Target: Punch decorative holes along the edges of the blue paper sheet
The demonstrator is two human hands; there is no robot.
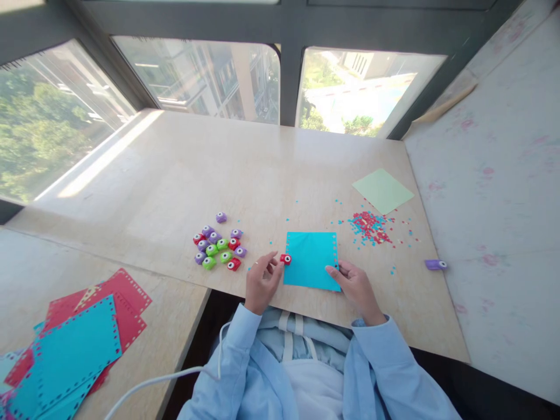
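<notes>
A square sheet of blue paper (310, 261) lies near the table's front edge, with small punched holes along its right edge and at its top left corner. My left hand (264, 279) has its fingers closed on a small red craft punch (286, 259), which sits at the sheet's left edge. My right hand (356, 287) pinches the sheet's lower right edge, thumb on top. Left of my left hand stands a cluster of purple, red and green craft punches (212, 249).
A pile of red and blue paper bits (371, 227) lies at right, beside a pale green sheet (383, 191). One purple punch (436, 265) rests near the wall. Punched red and blue sheets (79, 344) overlap at lower left. A white cable (175, 376) crosses below.
</notes>
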